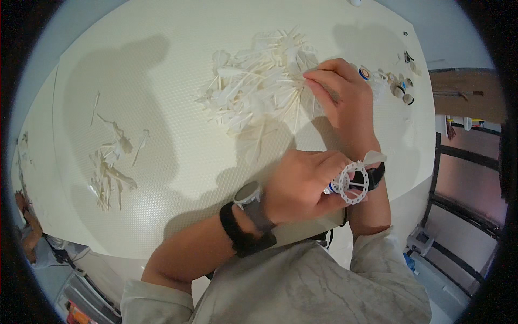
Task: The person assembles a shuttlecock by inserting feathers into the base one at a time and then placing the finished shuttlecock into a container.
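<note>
My left hand (307, 181) is closed around a white ring-shaped frame (354, 183) with small holes round its rim. A white feather (373, 157) sticks out from the ring's upper right edge, over my right wrist. Thumb and index finger of my right hand (345, 97) are pinched together at the right side of a large heap of white feathers (259, 81). The quill end at those fingertips is too small to make out fully. Both wrists wear dark bands, and the left one also has a watch (247, 193).
A smaller group of feathers (113, 173) lies on the left of the white textured table (199, 167). Small round pieces (402, 92) and a blue-rimmed tube (364, 73) lie at the right. Another person's arm (31, 229) shows at the far left edge. A dark-framed rack (464, 183) stands at the right.
</note>
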### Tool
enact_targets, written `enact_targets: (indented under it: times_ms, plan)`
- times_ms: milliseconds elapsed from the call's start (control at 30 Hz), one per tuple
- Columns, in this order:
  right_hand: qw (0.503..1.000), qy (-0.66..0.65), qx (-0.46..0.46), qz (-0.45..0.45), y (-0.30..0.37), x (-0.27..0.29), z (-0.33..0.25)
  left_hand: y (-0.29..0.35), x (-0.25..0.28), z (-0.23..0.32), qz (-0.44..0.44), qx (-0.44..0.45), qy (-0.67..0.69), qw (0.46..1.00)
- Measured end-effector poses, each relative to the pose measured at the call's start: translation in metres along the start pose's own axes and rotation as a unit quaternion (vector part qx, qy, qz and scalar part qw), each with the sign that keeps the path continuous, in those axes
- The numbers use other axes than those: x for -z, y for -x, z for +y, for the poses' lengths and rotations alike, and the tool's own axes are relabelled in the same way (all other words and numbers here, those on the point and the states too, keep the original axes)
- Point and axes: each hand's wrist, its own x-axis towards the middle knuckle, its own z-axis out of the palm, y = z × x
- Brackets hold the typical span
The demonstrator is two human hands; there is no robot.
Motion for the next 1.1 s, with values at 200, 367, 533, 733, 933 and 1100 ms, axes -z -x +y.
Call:
enact_targets:
  times_ms: [200,367,533,733,933,1100]
  plan:
    - [0.999,-0.037,-0.011,-0.027,0.002,-0.008,-0.006,0.004,-0.004,-0.002,0.023,0.001,0.004,1.0]
    - [0.999,-0.024,-0.008,-0.023,0.002,-0.008,-0.003,0.004,-0.002,0.0,-0.001,0.046,0.006,0.999]
    - [0.999,-0.047,0.001,-0.024,0.002,-0.005,-0.004,0.002,0.0,0.0,0.003,0.044,0.003,0.999]
    - [0.992,-0.108,-0.064,0.024,-0.001,-0.004,-0.006,0.002,0.003,0.0,0.006,0.036,-0.019,0.999]
    - [0.956,-0.247,-0.145,0.059,0.002,0.001,0.0,-0.001,0.0,0.011,0.108,0.18,0.013,0.978]
    - [0.893,-0.388,-0.225,0.036,0.004,0.007,-0.01,-0.004,-0.003,0.001,0.203,0.17,0.071,0.962]
